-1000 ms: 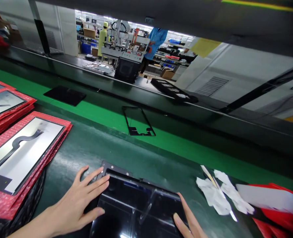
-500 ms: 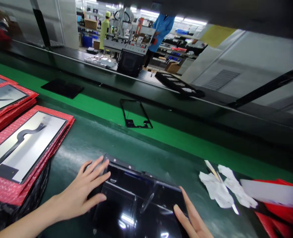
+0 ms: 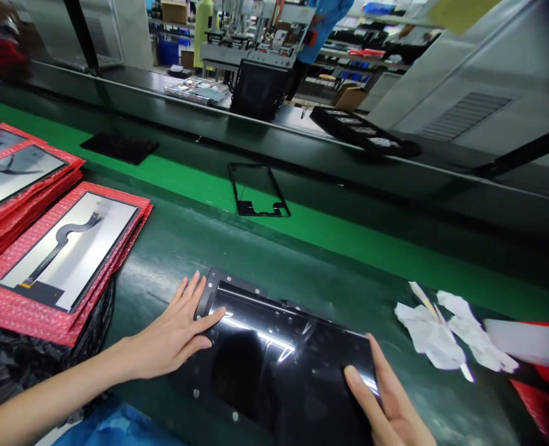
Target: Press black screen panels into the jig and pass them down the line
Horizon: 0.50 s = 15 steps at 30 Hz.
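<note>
A glossy black screen panel [image 3: 297, 371] lies over a dark plate with small silver dots [image 3: 204, 300] along its edges. My left hand [image 3: 174, 337] has its fingers spread at the panel's left edge, the index fingertip touching the glass and the other fingers over the plate's rim. My right hand [image 3: 385, 396] grips the panel's right edge, thumb on the glossy face and fingers along the side. Ceiling lights reflect in the glass. The panel's near edge runs out of the picture.
Red bubble-wrap sleeves with display panels [image 3: 74, 248] are stacked at left. A black frame [image 3: 260, 192] and a dark flat panel [image 3: 119, 147] lie on the green strip. White crumpled wipes [image 3: 434, 334] lie right. People stand near a machine [image 3: 255, 43] behind.
The glossy panel appears shifted right with my right hand, and its reflections differ. My left hand stays at the left edge, fingers closer together. The whole view has tilted down.
</note>
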Available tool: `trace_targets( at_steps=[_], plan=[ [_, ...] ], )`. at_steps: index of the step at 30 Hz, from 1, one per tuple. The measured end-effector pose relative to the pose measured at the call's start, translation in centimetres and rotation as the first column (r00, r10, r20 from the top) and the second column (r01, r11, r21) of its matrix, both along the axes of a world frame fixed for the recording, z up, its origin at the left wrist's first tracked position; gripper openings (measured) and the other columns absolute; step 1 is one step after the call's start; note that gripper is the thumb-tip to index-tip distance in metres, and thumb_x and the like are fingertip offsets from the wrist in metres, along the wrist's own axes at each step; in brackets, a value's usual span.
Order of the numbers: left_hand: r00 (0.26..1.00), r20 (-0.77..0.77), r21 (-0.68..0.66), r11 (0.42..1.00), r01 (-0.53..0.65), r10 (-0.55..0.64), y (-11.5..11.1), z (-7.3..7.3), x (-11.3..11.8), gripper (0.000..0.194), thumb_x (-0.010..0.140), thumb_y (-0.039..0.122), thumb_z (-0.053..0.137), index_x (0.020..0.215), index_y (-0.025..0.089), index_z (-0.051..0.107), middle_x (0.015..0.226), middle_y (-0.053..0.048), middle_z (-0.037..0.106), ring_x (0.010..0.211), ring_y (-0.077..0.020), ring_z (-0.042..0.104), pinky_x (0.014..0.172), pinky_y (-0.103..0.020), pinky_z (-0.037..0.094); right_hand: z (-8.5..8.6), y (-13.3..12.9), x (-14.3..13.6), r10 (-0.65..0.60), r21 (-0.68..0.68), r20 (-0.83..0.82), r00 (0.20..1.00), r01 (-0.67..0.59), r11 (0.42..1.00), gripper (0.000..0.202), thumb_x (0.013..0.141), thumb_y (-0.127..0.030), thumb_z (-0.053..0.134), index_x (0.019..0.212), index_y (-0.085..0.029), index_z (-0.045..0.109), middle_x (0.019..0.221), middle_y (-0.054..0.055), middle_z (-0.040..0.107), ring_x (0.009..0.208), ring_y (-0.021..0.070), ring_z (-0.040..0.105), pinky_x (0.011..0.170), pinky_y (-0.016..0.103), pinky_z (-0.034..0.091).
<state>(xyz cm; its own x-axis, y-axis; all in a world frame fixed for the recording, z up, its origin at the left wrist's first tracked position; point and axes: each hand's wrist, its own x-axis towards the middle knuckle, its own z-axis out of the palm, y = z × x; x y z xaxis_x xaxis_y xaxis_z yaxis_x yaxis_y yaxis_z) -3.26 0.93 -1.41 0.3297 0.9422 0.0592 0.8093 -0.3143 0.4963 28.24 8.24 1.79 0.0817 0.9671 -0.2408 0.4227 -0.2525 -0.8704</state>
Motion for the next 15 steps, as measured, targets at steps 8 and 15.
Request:
trace_targets(
  at_steps=[8,15],
  plan=[
    [0.996,-0.081,0.002,1.000,0.027,-0.027,0.1,0.6,0.0,0.086,0.088,0.046,0.062,0.155,0.032,0.011,0.161,-0.016,-0.017,0.147,-0.0422,-0.010,0.111,-0.073,0.017,-0.1,-0.1,-0.1,-0.087,-0.037,-0.003,0.996,0.087,0.996,0.081,0.080,-0.061,0.065,0.150,-0.030,0.036,0.147,-0.001,0.050,0.136,0.0312,0.044,0.108,0.039,0.045],
    [0.968,-0.247,0.156,0.988,-0.015,0.053,-0.5,-0.9,0.7,0.074,0.092,0.042,0.058,0.154,0.029,0.020,0.163,-0.019,0.004,0.148,-0.0429,0.006,0.108,-0.073,0.025,-2.0,0.3,1.7,0.052,0.303,0.153,0.987,-0.097,0.948,0.050,0.090,-0.050,0.057,0.131,-0.022,0.056,0.114,0.009,0.060,0.105,0.0256,0.059,0.091,0.039,0.051]
  ],
)
